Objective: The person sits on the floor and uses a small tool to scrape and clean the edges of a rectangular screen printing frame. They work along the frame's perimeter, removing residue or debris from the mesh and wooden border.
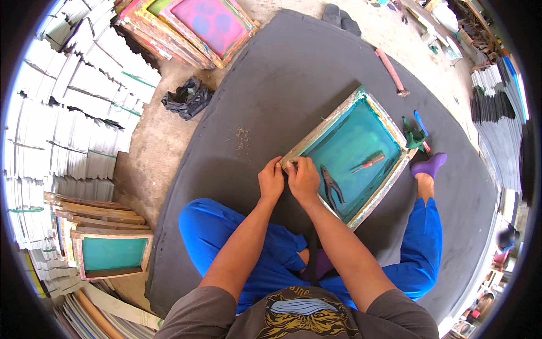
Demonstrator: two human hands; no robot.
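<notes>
A wooden screen-printing frame (pixel 326 127) with teal mesh lies at a slant on the dark mat in front of me. My left hand (pixel 271 182) is closed, its fingertips at the frame's near left corner. Right beside it, my right hand (pixel 304 178) is closed too, with thumb and fingers bent over the same corner. What lies under the fingertips is mostly hidden. On the mesh, close to my right hand, rest dark-handled pliers (pixel 332 186). Farther right on the mesh is a screwdriver (pixel 370 163) with a reddish handle.
A hammer (pixel 389 69) with a pink handle lies on the mat (pixel 271 73) beyond the frame. A green crumpled item (pixel 415 138) sits by the frame's right corner, near my foot. Left are a black plastic bag (pixel 189 98), stacked frames (pixel 113 255) and white bundles (pixel 84 113).
</notes>
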